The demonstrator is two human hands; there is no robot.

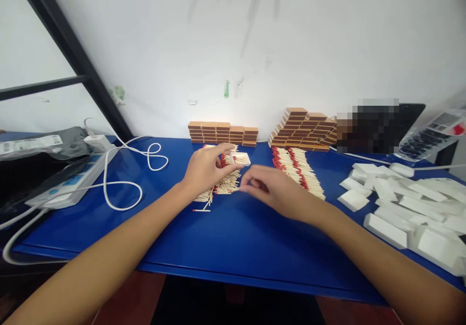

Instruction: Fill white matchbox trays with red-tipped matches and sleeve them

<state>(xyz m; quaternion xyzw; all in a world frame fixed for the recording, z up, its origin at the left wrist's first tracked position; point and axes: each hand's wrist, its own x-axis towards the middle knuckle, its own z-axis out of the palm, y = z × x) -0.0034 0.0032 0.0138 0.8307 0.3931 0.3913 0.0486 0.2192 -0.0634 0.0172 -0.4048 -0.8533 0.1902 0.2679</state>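
Both forearms come in from the bottom corners and meet over the middle of the blue table (pixel 225 247). The left hand (pixel 206 170) is raised a little, wrist bent, fingers curled round a small white matchbox tray (pixel 241 158), pinching it by its near end so it sits tilted just above the loose matches (pixel 222 185). The tray is open on top, with pale sticks showing inside. The right hand (pixel 274 189) lies lower, knuckles up, its fingertips drawn together at the edge of that heap and closed on what looks like a matchstick or two, though blur makes it hard to be sure. The heap under the hands is a messy fan of pale sticks with red heads, a few strays lying apart on the near side. A tidier band of matches (pixel 298 170) lies just right of the hands. Against the wall stand two stacks of brown matchboxes (pixel 224 133), and at the far right sits a scatter of empty white trays (pixel 404 203). A white power strip (pixel 73 179) with its looping cable is at the left.
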